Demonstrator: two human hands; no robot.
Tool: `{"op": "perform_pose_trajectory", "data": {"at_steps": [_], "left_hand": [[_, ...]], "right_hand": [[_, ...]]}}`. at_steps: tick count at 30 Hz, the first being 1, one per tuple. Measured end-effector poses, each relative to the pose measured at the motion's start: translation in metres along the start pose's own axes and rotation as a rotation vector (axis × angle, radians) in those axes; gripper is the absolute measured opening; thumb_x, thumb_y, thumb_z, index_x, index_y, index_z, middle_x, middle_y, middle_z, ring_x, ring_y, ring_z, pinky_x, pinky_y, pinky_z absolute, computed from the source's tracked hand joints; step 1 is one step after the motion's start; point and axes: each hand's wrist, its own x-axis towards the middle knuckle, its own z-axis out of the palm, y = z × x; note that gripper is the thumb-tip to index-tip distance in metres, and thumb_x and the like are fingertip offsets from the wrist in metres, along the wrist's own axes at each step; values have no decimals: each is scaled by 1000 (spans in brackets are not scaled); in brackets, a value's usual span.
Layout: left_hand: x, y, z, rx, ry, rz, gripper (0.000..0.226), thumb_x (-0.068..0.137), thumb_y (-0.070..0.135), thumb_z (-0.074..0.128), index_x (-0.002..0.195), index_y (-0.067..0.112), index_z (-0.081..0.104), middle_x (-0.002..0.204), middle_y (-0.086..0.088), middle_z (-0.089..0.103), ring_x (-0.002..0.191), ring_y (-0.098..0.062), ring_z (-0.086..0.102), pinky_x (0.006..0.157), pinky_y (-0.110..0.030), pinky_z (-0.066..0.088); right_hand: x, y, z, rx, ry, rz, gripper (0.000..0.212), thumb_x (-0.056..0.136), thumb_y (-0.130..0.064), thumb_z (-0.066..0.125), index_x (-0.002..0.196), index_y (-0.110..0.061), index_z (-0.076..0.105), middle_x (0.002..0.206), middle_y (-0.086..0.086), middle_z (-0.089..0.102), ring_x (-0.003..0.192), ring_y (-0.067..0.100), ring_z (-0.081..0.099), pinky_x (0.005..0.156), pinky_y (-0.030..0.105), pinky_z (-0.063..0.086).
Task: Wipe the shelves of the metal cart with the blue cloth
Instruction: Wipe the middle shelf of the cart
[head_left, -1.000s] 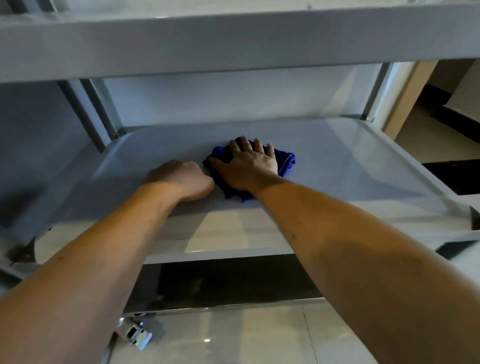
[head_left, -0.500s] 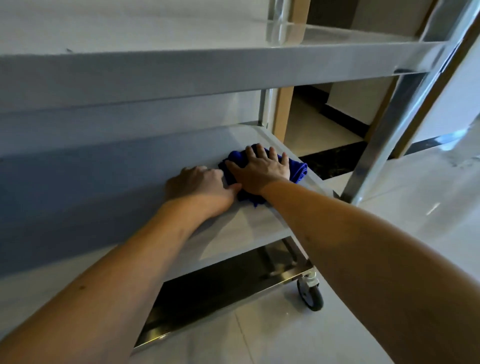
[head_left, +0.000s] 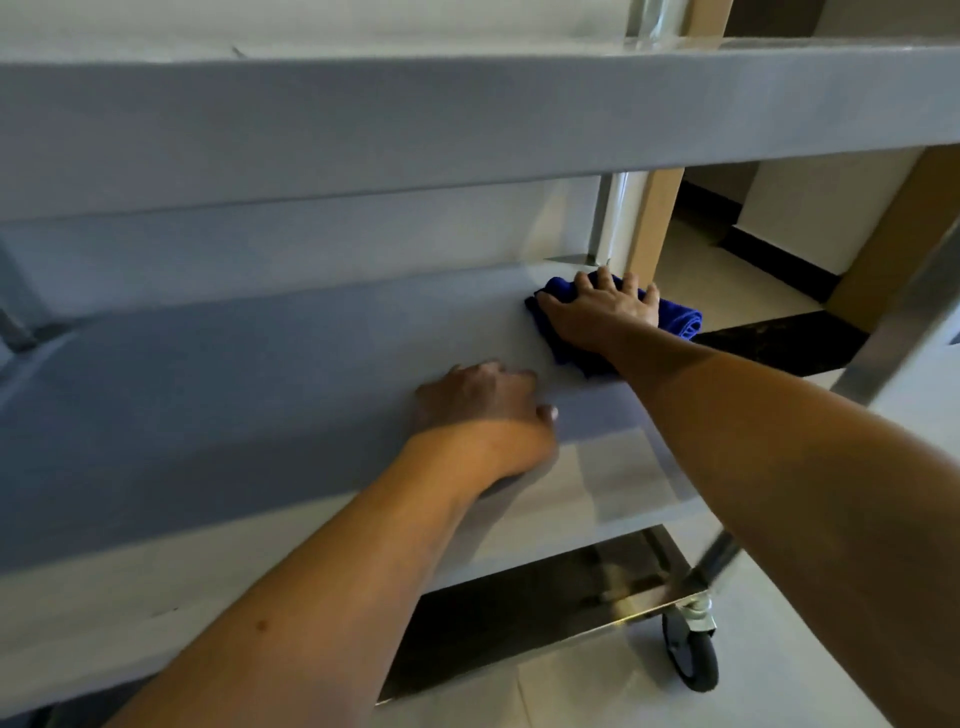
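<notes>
Nearest to us, along the front edge of the middle shelf (head_left: 260, 395), our left hand (head_left: 483, 400) lies knuckles up, fingers loosely curled, holding nothing. We judge it to be a brace, and it should stay planted so the metal cart (head_left: 467, 119), which stands on a caster (head_left: 693, 649), does not roll while we push.

Farther in, at the far right corner of the same shelf, our right hand (head_left: 602, 312) lies flat with fingers spread on the blue cloth (head_left: 680, 319), pressing it down to the metal; the grip is an open palm on top of the cloth, not a pinch around it. The cloth is bunched, with a folded end showing past the fingers near the right edge, just in front of the corner post (head_left: 615, 218).

To do this stroke well, we should:
- keep the palm flat so the pressure spreads over the whole cloth;
- work the cloth right into the corner against the post and the raised rear lip, where dirt probably gathers;
- pull back toward the front edge in overlapping passes, then move left toward the bracing hand;
- watch that the loose folded end does not slip off the right edge.

The lower shelf (head_left: 519, 618) beneath and the top shelf above us would need the same treatment; whether either has been wiped we cannot tell.
</notes>
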Motion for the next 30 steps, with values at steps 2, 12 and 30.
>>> {"op": "perform_pose_trajectory", "data": {"at_steps": [2, 12, 30], "left_hand": [[4, 0, 4, 26, 9, -12, 47, 94, 58, 40, 131, 34, 55, 131, -1, 56, 119, -28, 53, 96, -45, 45], [-6, -75, -35, -163, 75, -52, 31, 92, 55, 50, 107, 33, 68, 118, 1, 68, 107, -25, 61, 80, -30, 42], [-41, -231, -41, 13, -111, -372, 88, 61, 90, 36, 136, 46, 50, 147, 2, 52, 129, -28, 50, 96, -39, 42]], "right_hand": [[20, -11, 0, -4, -10, -14, 86, 95, -79, 20, 162, -25, 24, 172, 5, 11, 157, 35, 4, 124, 57, 5], [26, -108, 15, 38, -35, -347, 93, 88, -86, 17, 162, -30, 21, 172, 1, 10, 157, 33, 4, 122, 57, 4], [-67, -242, 25, 43, -60, -549, 84, 95, -80, 15, 164, -32, 14, 173, 1, 4, 158, 34, -2, 124, 57, -2]]}}
